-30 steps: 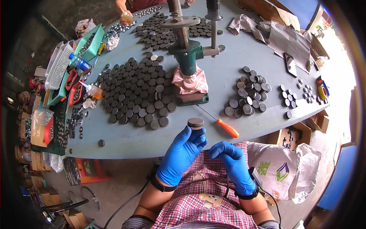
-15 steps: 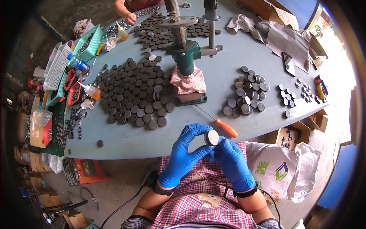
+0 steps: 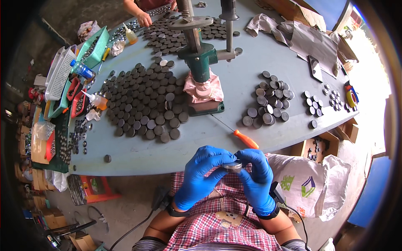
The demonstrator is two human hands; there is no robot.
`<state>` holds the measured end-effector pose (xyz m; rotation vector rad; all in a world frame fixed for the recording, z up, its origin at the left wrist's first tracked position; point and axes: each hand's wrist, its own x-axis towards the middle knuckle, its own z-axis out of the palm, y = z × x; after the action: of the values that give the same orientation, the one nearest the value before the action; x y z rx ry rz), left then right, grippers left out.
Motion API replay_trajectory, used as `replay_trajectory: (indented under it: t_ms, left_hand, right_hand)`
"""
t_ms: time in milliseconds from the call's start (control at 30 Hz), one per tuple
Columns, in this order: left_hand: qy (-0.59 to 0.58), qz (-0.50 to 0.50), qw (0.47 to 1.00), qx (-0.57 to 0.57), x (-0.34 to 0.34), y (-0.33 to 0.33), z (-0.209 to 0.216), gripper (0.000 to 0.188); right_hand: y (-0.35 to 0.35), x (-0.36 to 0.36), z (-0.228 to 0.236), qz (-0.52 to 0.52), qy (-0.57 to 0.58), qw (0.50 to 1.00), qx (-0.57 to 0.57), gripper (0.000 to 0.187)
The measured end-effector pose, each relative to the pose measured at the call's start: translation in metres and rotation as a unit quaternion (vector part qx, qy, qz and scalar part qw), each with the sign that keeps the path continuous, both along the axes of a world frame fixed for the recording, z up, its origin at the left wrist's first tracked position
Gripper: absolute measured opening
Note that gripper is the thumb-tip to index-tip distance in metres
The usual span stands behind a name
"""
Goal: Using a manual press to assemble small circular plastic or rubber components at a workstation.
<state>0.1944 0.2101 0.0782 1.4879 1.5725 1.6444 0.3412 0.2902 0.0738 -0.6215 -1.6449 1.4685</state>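
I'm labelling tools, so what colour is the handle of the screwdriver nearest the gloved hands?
Orange; the screwdriver handle shows best in the head view.

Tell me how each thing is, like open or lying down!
Left hand, gripping the silver-edged disc
Right hand, curled at it
Silver-edged disc, held up
Orange-handled screwdriver, lying down
Smartphone, lying flat
Nearer squeeze bottle, partly filled
Pink cloth, bunched around the press
Cardboard box of dark pieces, open
Dark discs, grouped

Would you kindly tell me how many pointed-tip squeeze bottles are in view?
2: one bottle beside the large disc pile, another beside a crumpled wad; more may be hidden.
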Motion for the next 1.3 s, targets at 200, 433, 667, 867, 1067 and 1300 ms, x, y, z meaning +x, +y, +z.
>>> replay_trajectory:
  t_ms: [200, 433, 667, 867, 1067, 1300]
  left_hand:
    - [-0.058, -0.017, 0.998, -0.001, 0.003, -0.004, 0.002, 0.033]
    - [0.111, 0.023, 0.993, 0.030, -0.005, -0.002, 0.003, 0.023]
    - [0.039, 0.016, 0.999, -0.005, 0.006, -0.004, 0.013, 0.023]
    - [0.153, 0.028, 0.988, 0.013, 0.002, -0.006, 0.012, 0.026]
    - [0.191, 0.034, 0.979, 0.064, 0.009, -0.005, -0.002, 0.027]
    - [0.190, 0.041, 0.980, 0.039, 0.010, 0.004, -0.015, 0.028]
  right_hand:
    - [0.006, 0.008, 0.004, 0.064, -0.023, 0.993, 0.099, 0.033]
    - [0.000, 0.003, 0.029, 0.011, -0.078, 0.982, 0.171, 0.032]
    - [0.004, 0.010, 0.015, 0.044, -0.027, 0.997, 0.058, 0.029]
    - [0.011, 0.011, 0.027, 0.086, -0.078, 0.985, 0.128, 0.031]
    - [0.011, 0.014, 0.024, 0.072, -0.088, 0.965, 0.236, 0.034]
    - [0.017, 0.010, -0.021, 0.124, 0.089, 0.949, -0.277, 0.023]
